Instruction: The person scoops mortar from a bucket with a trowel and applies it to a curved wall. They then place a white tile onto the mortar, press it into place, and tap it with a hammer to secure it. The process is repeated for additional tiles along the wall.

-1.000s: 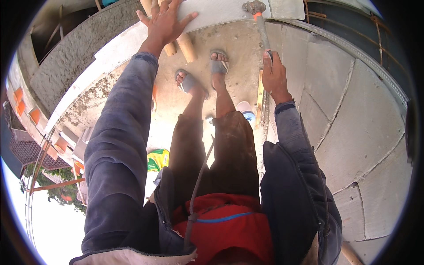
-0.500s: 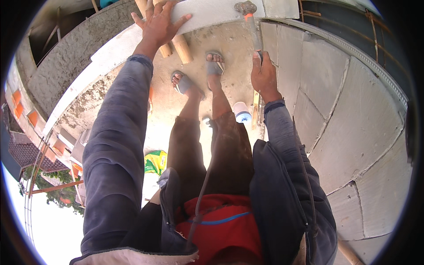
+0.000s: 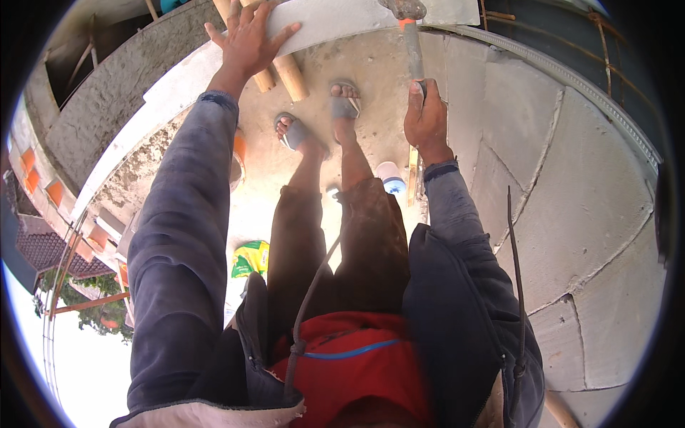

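Left hand [image 3: 250,46]: fingers spread wide, resting on the long, flat, pale grey board [image 3: 335,16]; it grips nothing.
Right hand [image 3: 426,118]: closed around the grey-handled hammer with an orange band and lumpy grey head [image 3: 412,53].
Hammer's line: long way runs 12 to 6 o'clock, head at 12 from the right hand.
Board's place: from the right hand, 10 to 12 o'clock; it slants from 8 toward 2.
Nearer hand: left, touching it.
Hammer on board: can't tell if they touch.

No readable lettering — green-and-yellow bag [image 3: 250,258], markings too small
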Motion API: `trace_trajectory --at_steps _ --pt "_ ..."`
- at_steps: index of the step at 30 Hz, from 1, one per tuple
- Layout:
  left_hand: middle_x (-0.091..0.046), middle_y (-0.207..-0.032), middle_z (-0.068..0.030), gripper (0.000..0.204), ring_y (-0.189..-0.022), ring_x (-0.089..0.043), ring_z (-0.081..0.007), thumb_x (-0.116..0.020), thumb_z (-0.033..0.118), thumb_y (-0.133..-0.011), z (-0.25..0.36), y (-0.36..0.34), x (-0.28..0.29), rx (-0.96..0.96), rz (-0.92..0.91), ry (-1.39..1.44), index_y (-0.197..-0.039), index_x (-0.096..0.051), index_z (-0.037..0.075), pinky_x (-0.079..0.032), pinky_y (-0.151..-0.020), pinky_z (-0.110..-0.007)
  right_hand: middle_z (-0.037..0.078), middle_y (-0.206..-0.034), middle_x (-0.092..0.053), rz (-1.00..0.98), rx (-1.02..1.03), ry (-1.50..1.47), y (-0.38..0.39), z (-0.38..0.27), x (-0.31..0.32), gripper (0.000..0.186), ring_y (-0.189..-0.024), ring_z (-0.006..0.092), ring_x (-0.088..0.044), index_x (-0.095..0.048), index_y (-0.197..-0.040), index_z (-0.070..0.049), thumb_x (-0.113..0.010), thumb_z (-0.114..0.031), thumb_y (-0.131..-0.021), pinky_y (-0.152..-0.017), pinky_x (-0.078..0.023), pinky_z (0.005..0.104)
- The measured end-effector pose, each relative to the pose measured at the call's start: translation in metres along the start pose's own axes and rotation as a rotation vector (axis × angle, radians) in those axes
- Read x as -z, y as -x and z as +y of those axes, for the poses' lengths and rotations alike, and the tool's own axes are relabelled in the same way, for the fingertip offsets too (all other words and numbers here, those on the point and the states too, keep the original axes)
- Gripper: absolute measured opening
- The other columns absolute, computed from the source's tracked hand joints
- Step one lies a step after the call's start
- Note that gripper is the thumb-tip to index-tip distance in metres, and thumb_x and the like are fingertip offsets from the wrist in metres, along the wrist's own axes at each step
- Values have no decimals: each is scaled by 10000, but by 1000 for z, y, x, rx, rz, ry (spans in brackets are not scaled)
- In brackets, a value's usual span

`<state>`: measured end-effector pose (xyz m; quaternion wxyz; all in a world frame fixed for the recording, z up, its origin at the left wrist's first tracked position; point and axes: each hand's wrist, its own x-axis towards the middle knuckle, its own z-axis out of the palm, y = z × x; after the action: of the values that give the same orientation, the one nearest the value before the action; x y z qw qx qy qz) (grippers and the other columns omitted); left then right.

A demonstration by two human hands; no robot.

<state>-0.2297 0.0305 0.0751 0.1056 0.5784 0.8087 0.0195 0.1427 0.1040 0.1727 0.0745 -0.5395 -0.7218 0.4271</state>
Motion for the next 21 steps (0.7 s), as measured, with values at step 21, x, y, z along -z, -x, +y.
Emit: trace_trajectory --at_steps 21 --pt "-477 -1651 -113 792 -1635 -237 -423 -523 841 -965 1 -6 1 11 -63 -34 -1574 -520 334 -24 -1164 -901 206 -883 -738 -77 -184 86 47 28 26 417 -847 457 -732 -618 -1210 -47 -582 -448 -1104 -724 -545 526"
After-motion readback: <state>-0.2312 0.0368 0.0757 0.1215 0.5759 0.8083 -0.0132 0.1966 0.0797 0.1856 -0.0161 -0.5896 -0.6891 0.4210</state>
